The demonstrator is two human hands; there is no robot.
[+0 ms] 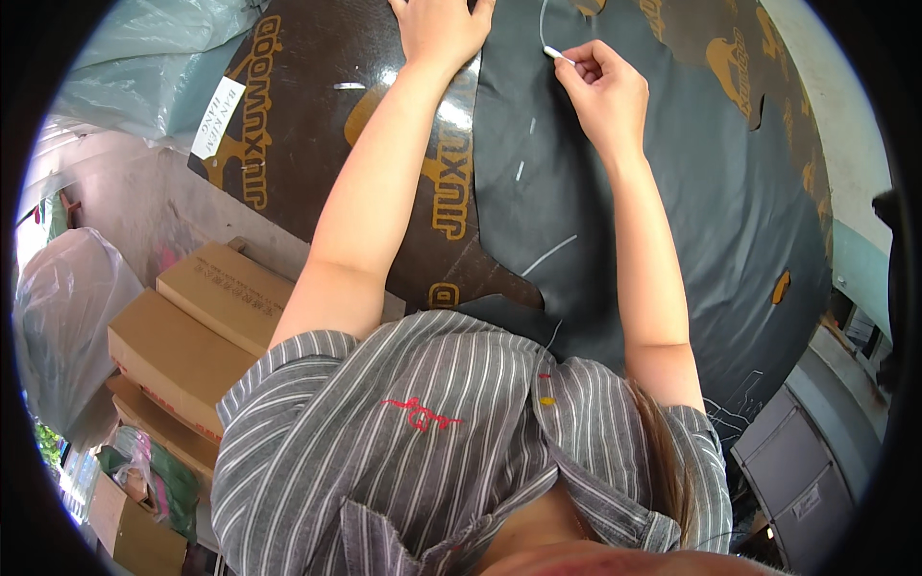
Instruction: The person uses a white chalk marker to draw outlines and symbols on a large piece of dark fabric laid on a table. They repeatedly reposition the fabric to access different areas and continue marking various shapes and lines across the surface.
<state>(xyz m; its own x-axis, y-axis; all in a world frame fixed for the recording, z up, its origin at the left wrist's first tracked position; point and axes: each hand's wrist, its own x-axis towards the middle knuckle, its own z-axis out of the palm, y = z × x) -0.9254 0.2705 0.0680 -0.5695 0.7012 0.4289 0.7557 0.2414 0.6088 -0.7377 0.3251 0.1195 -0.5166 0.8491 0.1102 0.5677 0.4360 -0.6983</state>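
A large black leather-like sheet [711,221] with an irregular edge and small holes lies over a brown patterned board [317,144]. My right hand [612,96] pinches a slim white marking pen [554,53], its tip touching the sheet. A curved white line [543,21] runs from the tip toward the top of the view. Nearer to me, a longer white line [550,254] and a few short dashes show on the black surface. My left hand [444,36] rests with fingers apart at the sheet's left edge; its fingertips are cut off by the picture's upper rim.
A white paper label [218,117] is on the board's left corner. Clear plastic wrapping [134,86] lies beyond it. Brown cardboard boxes [173,350] are stacked at lower left beside a plastic bag [72,326]. A grey cabinet [797,461] stands at lower right.
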